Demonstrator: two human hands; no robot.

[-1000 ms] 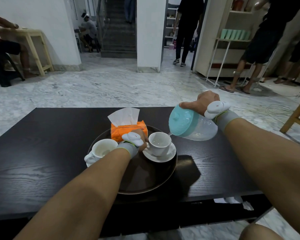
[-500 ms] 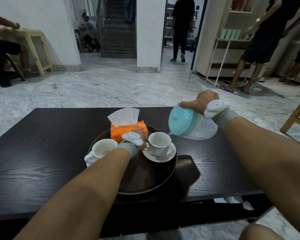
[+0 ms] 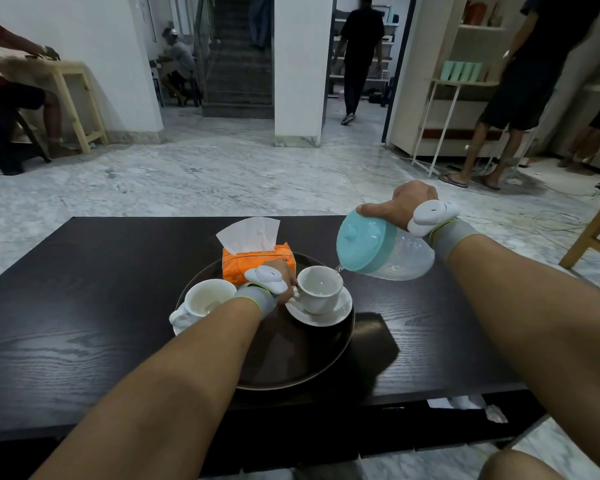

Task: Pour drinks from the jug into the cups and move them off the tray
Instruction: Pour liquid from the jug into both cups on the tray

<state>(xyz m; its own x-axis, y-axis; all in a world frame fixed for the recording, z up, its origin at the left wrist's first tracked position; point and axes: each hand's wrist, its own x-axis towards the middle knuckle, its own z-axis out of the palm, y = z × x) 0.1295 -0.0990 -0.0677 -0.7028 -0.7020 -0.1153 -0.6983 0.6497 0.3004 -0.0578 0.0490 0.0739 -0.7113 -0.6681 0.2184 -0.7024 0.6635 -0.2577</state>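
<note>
while tilted, jug (image 3: pixel 383 249) over cup (image 3: pixel 317 289)

**Around the Pouring Spot**

An orange tissue box (image 3: pixel 257 263) sits just beyond the left hand, a white tissue sticking up (slightly crumpled). Past both hands, people stand near a white shelf rack (image 3: pixel 440 109). Far left of the hands stands a pale wooden table (image 3: pixel 66 84).

We count two white cups (image 3: pixel 319 287) (image 3: pixel 207 299) (each on its own saucer (image 3: pixel 333 313) (image 3: pixel 179 330)), one jug (image 3: pixel 383 249), one tray (image 3: pixel 309 368), one tissue box (image 3: pixel 253 263), one bench (image 3: pixel 84 323).
</note>
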